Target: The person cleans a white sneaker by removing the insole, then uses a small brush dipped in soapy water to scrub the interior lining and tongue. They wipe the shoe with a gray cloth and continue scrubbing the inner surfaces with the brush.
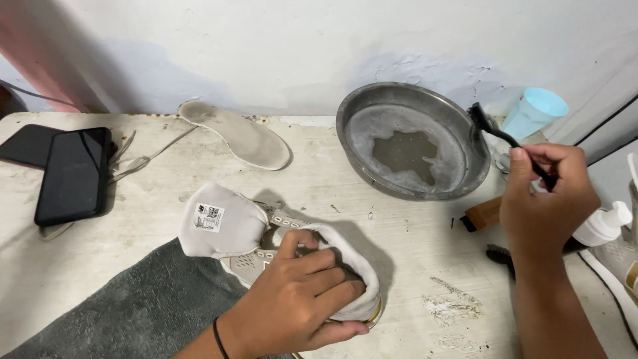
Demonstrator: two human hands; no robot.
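Fingers of the left hand [302, 302] curl around a pale sneaker's [279, 249] heel, beside a grey towel [143, 312]; beyond the sneaker, the right hand [548, 199] grips a black brush [505, 136], bristles at a metal basin's [405, 143] rim.

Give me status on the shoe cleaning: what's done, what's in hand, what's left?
Done: insole and laces lie apart on the table, and the metal basin holds foamy water. In hand: left hand grips the pale shoe with its tongue pulled up; right hand holds a black brush with its head at the basin rim. Left, likely: scrubbing this shoe, plus a second shoe at the right edge.
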